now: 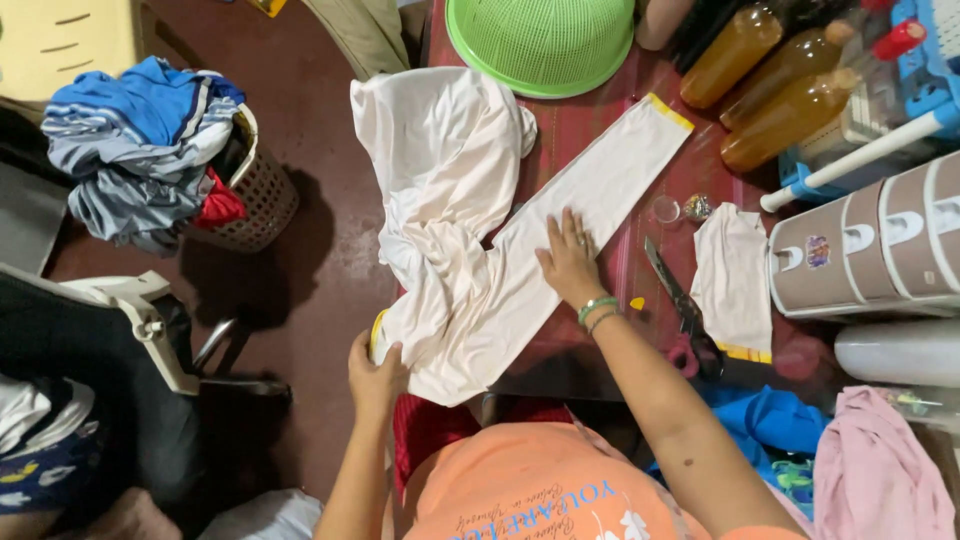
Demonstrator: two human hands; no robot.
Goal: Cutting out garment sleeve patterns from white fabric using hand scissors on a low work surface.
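A pale cream garment [470, 230] with a yellow-trimmed long sleeve lies spread over the table's near-left part, partly hanging off the edge. My right hand [568, 262] lies flat on the sleeve, fingers apart, with green bracelets at the wrist. My left hand [375, 375] grips the garment's lower left edge near a yellow hem.
A green mesh basket [545, 40] sits at the table's far edge, amber bottles [790, 115] at far right. Scissors [685, 315] with pink handles lie beside a folded cream piece [735, 280]. A laundry basket [255, 190] full of clothes stands on the floor at left, a plastic drawer unit [880, 245] at right.
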